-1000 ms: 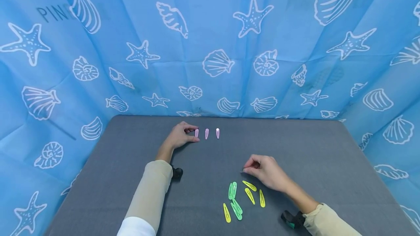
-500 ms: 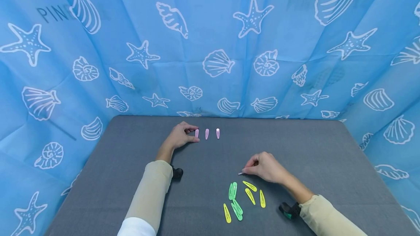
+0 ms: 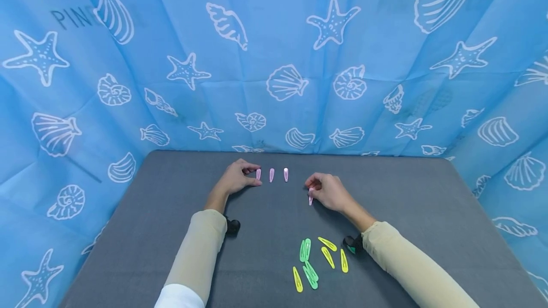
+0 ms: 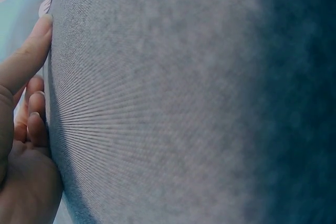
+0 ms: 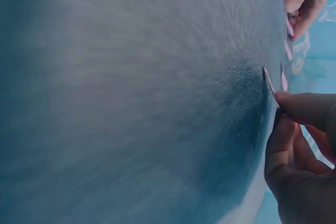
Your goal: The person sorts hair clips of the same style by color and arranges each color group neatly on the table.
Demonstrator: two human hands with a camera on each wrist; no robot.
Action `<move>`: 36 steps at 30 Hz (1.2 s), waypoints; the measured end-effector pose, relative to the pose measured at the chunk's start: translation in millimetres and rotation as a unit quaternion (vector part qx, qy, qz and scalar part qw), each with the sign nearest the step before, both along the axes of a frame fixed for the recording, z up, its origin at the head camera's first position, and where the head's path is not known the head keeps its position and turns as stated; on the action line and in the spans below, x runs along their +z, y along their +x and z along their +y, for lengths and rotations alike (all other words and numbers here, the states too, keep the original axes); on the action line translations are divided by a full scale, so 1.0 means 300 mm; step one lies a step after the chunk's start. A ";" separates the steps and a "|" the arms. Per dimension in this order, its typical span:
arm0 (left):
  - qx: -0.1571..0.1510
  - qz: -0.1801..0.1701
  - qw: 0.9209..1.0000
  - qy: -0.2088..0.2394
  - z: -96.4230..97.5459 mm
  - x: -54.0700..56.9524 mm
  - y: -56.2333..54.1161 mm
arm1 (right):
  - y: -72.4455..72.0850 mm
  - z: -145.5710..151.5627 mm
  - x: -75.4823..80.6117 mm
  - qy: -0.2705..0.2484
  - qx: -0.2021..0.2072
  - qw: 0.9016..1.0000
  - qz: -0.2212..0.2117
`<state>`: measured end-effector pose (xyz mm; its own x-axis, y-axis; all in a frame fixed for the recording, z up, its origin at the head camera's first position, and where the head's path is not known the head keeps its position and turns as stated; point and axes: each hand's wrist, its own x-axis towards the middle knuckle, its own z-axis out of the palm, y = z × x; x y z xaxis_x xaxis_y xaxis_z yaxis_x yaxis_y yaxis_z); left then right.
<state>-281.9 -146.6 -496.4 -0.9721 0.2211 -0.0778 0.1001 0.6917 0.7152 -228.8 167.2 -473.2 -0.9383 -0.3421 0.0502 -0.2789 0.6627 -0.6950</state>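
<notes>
Three pink snap hair clips lie in a row near the table's back edge. My left hand [image 3: 234,176] is at the leftmost hair clip [image 3: 259,174], thumb at its near end and forefinger at its far end. Beside it are the middle hair clip [image 3: 271,175] and the right-hand hair clip [image 3: 286,175]. To the right of the row, my right hand [image 3: 332,192] pinches a fourth pink hair clip [image 3: 310,197] between thumb and fingertips. That clip [image 5: 270,83] points out past the fingertips in the right wrist view, close to the tabletop.
Several yellow hair clips [image 3: 327,257] and green hair clips [image 3: 310,274] lie loose on the grey table [image 3: 171,251], nearer the front. Some green ones overlap. A blue shell-print curtain [image 3: 274,37] hangs behind the table and along its sides.
My right hand has moved forward and left from beside the yellow clips toward the pink row, carrying its pink hair clip. The left hand stays at the leftmost clip.
</notes>
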 end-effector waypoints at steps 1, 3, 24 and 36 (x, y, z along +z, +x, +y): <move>-0.002 0.002 1.000 -0.001 0.000 -0.001 -0.001 | -0.016 -0.009 -0.003 0.002 -0.004 1.000 0.001; -0.005 0.004 1.000 0.000 -0.001 -0.002 -0.001 | -0.048 -0.024 -0.011 0.003 -0.014 1.000 0.002; -0.007 -0.007 1.000 0.005 0.003 0.013 0.001 | -0.208 -0.068 -0.038 -0.022 -0.054 0.998 -0.015; 0.005 -0.015 1.000 0.023 -0.004 0.016 0.003 | -0.197 -0.068 -0.021 0.011 -0.037 0.999 0.005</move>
<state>-281.1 -147.7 -491.7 -0.9718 0.2146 -0.0978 0.0703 0.6595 0.7484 -287.9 146.8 -479.4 -0.9606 -0.2728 0.0535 -0.2356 0.6964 -0.6779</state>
